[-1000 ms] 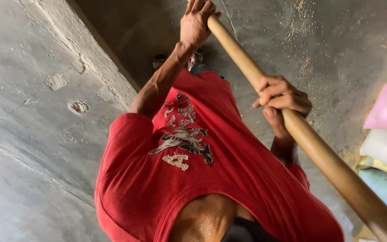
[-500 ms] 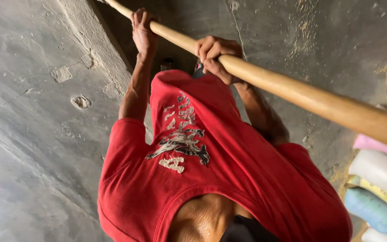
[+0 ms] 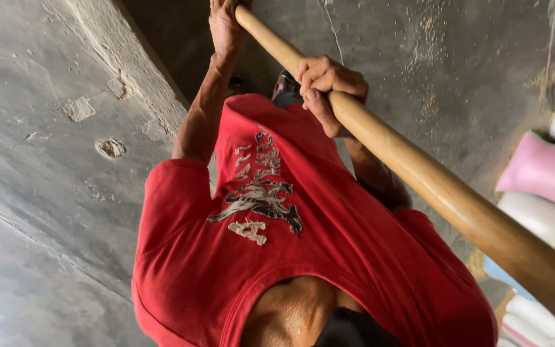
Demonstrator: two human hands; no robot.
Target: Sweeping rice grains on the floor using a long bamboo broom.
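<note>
Concrete wall (image 3: 46,128) at left; left hand (image 3: 225,26) with fingers wrapped around the far part of the wooden pole (image 3: 419,173), right hand (image 3: 325,87) clenched nearer, spaced for leverage; pole slants across the red shirt (image 3: 303,244) toward stacked sacks (image 3: 541,170)

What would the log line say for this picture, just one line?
left hand: grips wooden pole further down | right hand: wrapped round pole higher up | pole: slanted | red shirt below | sacks right
</note>
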